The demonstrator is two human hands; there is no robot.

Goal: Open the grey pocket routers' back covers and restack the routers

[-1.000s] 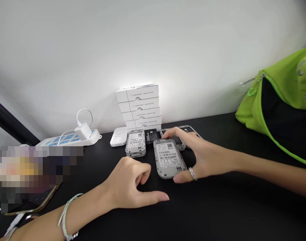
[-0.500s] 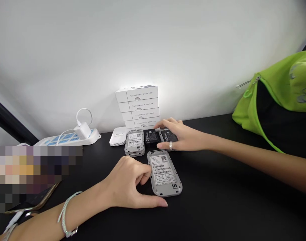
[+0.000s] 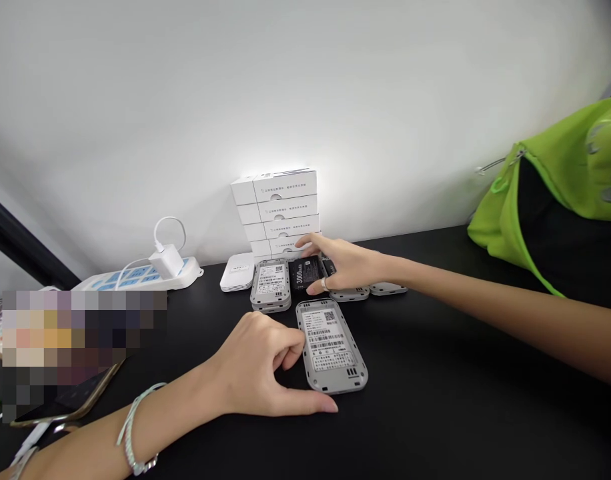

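Your R hand (image 3: 346, 261) has thumb and fingertips spread across the black battery (image 3: 300, 273), mid-frame; can't tell if they're gripping; your L hand (image 3: 255, 367), lower ctr, looks unladen, thumb and curled fingers apart beside the front housing (image 3: 338, 385); careful: a one-edge pinch could let the batt. slip, and a stray knuckle could bump the rear housing (image 3: 350, 295), ctr-right, or the white boxes (image 3: 280, 210); front housing's recess shows a printed label (image 3: 329, 340), no batt.; rear one seems to hold a dark piece (image 3: 329, 268), mostly hidden; boxes look closed, contents unseen.
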